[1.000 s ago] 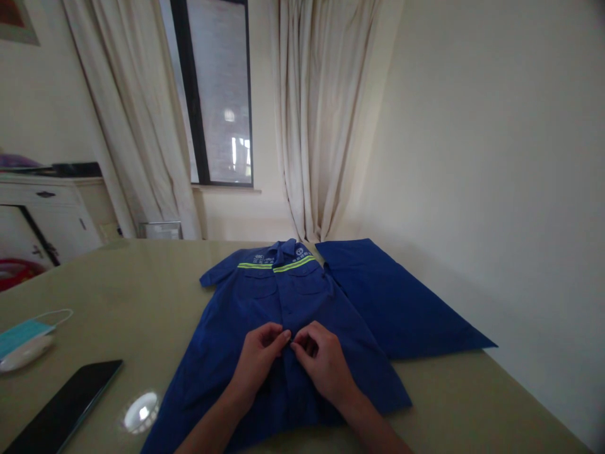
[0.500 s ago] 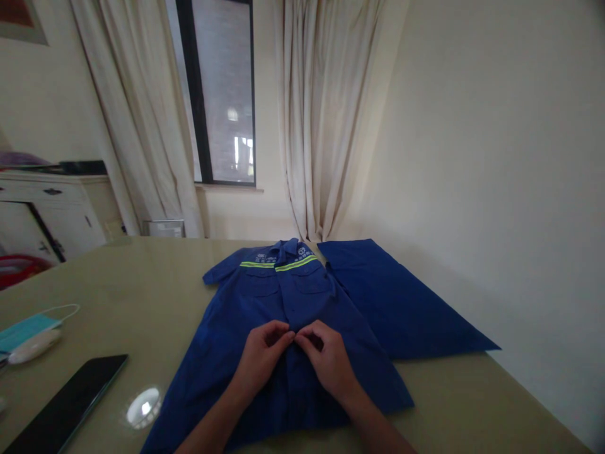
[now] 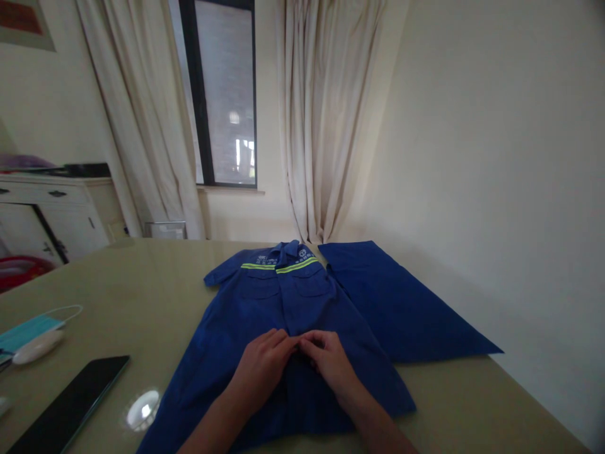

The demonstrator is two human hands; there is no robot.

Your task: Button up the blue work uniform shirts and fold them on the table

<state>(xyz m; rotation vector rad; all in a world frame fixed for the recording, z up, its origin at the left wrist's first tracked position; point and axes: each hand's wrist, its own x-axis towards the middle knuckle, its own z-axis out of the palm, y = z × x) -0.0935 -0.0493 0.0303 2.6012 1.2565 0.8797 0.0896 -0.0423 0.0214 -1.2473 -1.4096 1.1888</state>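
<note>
A dark blue short-sleeved work shirt lies face up on the table, collar at the far end, with yellow-green stripes and pale lettering across the chest. Over its front placket, below the chest pockets, my left hand and my right hand meet fingertip to fingertip. Both are closed, pinching the shirt's front edge. Whether a button sits between the fingertips is hidden.
Beside the shirt on the right lies a folded dark blue cloth along the wall. On the left of the table are a black phone, a light blue face mask and a white rounded object.
My left hand has rolled over so that its back faces up more, its fingers curling in. My right hand stays pinched at nearly the same spot. The shirt lies as before.
</note>
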